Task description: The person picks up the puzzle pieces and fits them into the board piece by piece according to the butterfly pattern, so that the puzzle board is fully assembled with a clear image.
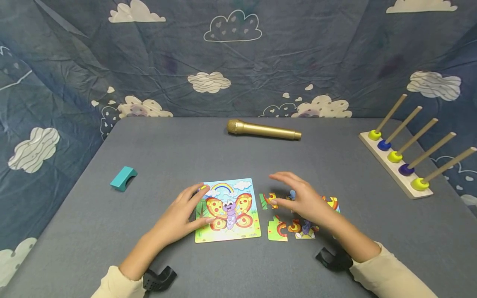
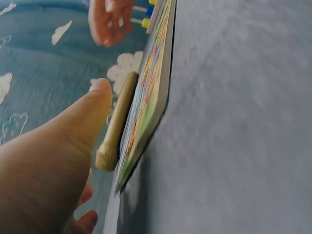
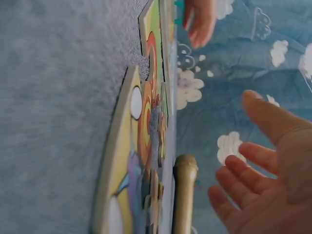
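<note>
A square butterfly puzzle board (image 1: pixel 244 231) lies flat on the grey table, its butterfly picture facing up. Over the board's left side hovers my left hand (image 1: pixel 182 213), fingers spread and holding nothing; in the left wrist view its thumb (image 2: pixel 92 109) stands apart from the board's edge. Loose jigsaw pieces (image 1: pixel 276 230) lie to the right of the board in a scattered group. Above them is my right hand (image 1: pixel 307 203), which hides some of the pieces. The right wrist view shows its palm (image 3: pixel 287 185) bare and its fingers parted, away from the pieces.
A gold microphone (image 1: pixel 264 130) lies at the back of the table. A teal arch block (image 1: pixel 124 179) sits at the left. On the right stands a wooden peg rack (image 1: pixel 396 167) with yellow and blue rings on upright sticks. A cloud-patterned cloth (image 1: pixel 238 62) hangs behind.
</note>
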Available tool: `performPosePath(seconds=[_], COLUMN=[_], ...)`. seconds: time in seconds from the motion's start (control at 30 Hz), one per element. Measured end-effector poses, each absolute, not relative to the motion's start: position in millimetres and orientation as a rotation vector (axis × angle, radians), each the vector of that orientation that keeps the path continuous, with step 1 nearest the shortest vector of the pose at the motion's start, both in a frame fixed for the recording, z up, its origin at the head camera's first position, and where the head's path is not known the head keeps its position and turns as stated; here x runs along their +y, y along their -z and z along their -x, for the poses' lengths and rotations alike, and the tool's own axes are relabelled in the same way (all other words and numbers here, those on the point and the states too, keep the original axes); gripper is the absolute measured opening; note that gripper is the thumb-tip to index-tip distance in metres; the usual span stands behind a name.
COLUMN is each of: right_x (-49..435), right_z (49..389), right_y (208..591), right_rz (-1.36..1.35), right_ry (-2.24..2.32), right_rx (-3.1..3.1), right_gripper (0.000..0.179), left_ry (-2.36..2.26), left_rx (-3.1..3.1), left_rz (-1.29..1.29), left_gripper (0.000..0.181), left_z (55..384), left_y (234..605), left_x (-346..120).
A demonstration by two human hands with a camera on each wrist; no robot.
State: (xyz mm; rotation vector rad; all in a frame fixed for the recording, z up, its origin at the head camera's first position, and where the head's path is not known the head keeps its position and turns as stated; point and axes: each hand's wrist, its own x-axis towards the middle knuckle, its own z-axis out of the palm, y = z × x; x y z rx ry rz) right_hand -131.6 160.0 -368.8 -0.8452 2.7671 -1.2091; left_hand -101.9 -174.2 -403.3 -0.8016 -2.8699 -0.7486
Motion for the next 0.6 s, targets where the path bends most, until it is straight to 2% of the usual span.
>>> performPosePath(seconds=[0.4,0.6], right_x=[176.4,177.1], right_z=[135.8,137.0], right_y=[396.3,402.9], right_rz=[0.827,0.841], right_ry=[1.154,1.087], right_rx=[2.722,2.735], right_gripper=[0.066,0.063], left_ry=[0.942,0.928], left_rx=[-2.941,-2.955], left_rz=[0.666,0.696], left_gripper=[0.082,0.074], left_z=[95.5,95.3], left_y=[409.7,412.1], left_x=[-191.5,-193.5])
